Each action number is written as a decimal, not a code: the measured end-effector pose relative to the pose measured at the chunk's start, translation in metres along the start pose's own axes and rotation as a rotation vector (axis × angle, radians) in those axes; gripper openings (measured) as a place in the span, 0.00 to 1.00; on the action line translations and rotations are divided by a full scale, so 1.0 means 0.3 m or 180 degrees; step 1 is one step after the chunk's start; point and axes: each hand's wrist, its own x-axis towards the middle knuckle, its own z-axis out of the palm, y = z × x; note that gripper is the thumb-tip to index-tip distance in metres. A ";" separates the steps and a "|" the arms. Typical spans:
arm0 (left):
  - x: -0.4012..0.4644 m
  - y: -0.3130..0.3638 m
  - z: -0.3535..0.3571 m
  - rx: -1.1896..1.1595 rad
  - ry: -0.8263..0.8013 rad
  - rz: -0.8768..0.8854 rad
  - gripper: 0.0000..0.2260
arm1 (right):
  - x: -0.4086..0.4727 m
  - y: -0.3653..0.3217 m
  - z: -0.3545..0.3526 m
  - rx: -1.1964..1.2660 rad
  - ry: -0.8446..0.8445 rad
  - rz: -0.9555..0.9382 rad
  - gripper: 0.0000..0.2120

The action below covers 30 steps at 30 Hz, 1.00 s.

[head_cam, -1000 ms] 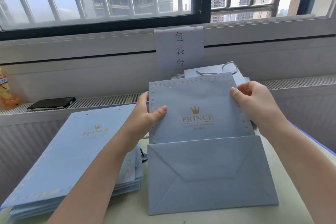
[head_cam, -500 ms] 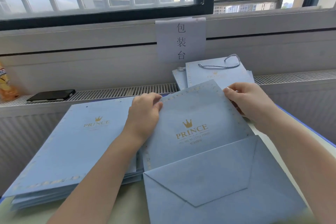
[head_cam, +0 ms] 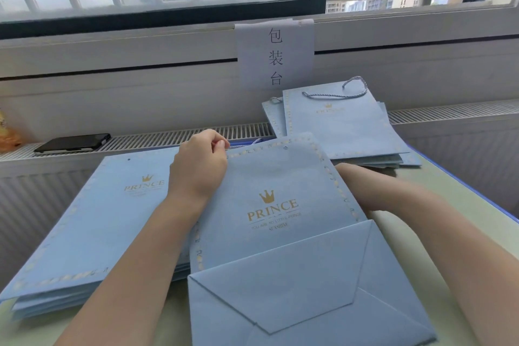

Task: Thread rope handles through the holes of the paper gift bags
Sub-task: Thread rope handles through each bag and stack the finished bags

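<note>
Table: pale surface with a blue edge, set below a window. Stack of flat blue bags, without handles, at the left. Working gift bag, flat at centre, folded base toward the viewer, an empty hole showing near its top edge. Finished bags with rope handles, far right. Left hand: fingers curled, pinching a thin blue rope at the bag's top-left corner. Right hand: hidden behind the bag's right edge; its grasp cannot be told. Phone on the radiator grille.
</note>
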 end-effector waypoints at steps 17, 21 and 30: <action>-0.003 -0.018 0.024 -0.0045 -0.0156 -0.0082 0.09 | -0.049 -0.031 -0.115 0.0670 0.1849 -0.0293 0.07; -0.026 0.007 0.043 -0.0178 -0.0510 0.0145 0.07 | -0.083 -0.074 -0.133 0.2110 0.2359 -0.0903 0.06; -0.094 0.043 0.107 0.0126 -0.1653 0.0796 0.14 | -0.125 -0.098 -0.162 0.4362 0.2209 -0.1605 0.07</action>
